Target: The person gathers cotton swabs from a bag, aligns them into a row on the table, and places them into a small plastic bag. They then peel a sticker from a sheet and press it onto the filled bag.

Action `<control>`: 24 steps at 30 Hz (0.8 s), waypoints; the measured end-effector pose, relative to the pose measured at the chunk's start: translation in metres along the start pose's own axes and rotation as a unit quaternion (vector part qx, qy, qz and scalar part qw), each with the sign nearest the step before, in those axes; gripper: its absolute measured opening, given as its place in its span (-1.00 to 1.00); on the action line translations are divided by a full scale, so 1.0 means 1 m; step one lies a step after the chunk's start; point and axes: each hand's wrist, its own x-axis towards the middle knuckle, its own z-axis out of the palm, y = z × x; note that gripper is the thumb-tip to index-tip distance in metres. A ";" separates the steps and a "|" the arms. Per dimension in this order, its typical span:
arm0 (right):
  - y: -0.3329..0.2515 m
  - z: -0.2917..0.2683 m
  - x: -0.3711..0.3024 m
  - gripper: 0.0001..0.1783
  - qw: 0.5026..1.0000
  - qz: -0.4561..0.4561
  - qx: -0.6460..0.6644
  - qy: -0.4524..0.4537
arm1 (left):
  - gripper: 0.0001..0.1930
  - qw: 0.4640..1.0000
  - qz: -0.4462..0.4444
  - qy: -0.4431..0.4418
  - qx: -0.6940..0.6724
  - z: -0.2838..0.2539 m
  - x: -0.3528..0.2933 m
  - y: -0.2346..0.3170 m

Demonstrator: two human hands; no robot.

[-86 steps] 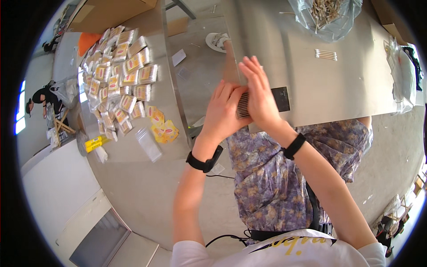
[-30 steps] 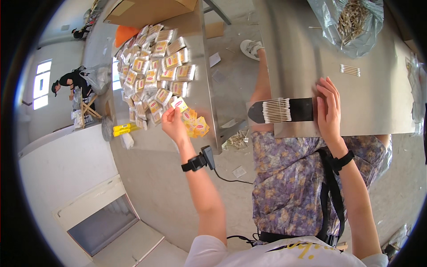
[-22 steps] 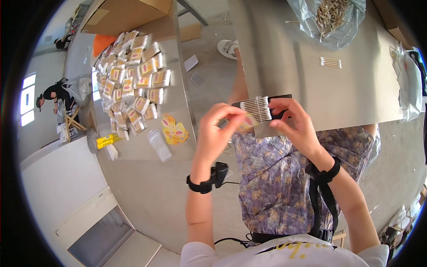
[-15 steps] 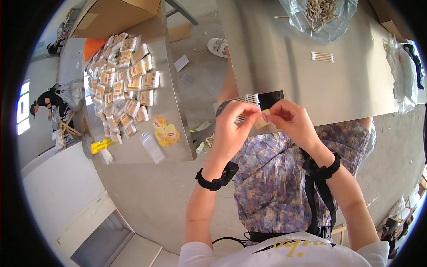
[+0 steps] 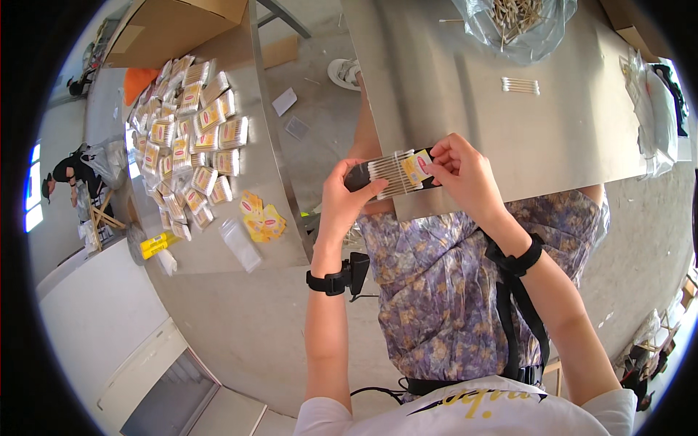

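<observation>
A flat row of cotton swabs (image 5: 385, 176) lies on a dark flat piece (image 5: 357, 176) by the table's near edge. My left hand (image 5: 343, 202) closes on the left end of the dark piece and the swabs, thumb on top. The small yellow card (image 5: 416, 167) rests over the right end of the swabs. My right hand (image 5: 465, 174) has its thumb and fingertips pinched at the card's right edge. How far the dark piece reaches under the swabs is hidden.
Many packed swab bags (image 5: 190, 138) pile on the left table, near loose yellow cards (image 5: 263, 221), clear bags (image 5: 240, 245) and a yellow tube (image 5: 158, 245). Across the metal table (image 5: 567, 138) are a swab bundle (image 5: 520, 86) and an open plastic bag (image 5: 480, 36) of swabs.
The yellow card has moved from between my fingertips onto the right end of the swabs. My left hand has shifted left and down to the dark piece's left end.
</observation>
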 end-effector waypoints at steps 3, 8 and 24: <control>-0.008 0.006 -0.003 -0.76 1.000 0.012 0.012 0.004 | -0.60 1.000 -0.005 0.002 0.000 0.000 -0.001 0.000; -0.017 0.020 -0.006 -0.76 1.000 0.021 0.021 -0.009 | -0.65 1.000 0.002 -0.012 -0.015 -0.001 -0.001 0.003; -0.015 0.038 -0.011 -0.77 0.991 -0.030 -0.122 0.037 | -0.66 0.999 -0.005 -0.026 -0.021 -0.003 -0.001 0.004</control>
